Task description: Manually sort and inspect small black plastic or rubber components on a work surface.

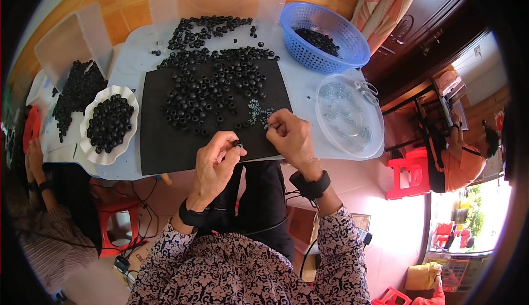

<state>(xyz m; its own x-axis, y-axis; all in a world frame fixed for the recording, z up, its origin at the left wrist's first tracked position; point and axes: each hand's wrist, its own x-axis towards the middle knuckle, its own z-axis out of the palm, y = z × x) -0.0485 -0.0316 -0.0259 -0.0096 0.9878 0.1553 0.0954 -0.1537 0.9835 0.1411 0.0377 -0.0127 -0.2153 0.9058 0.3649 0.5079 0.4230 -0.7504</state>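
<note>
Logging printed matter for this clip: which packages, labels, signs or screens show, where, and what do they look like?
No packages, labels, signs or screens can be made out.
Only unmarked containers: blue basket far right of the table; clear round lid right; white scalloped dish left.

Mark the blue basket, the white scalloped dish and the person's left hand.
blue basket (352, 57): head view, on its near mesh wall.
white scalloped dish (91, 149): head view, on its bare lower rim.
left hand (212, 167): head view, on the back of the hand.
</note>
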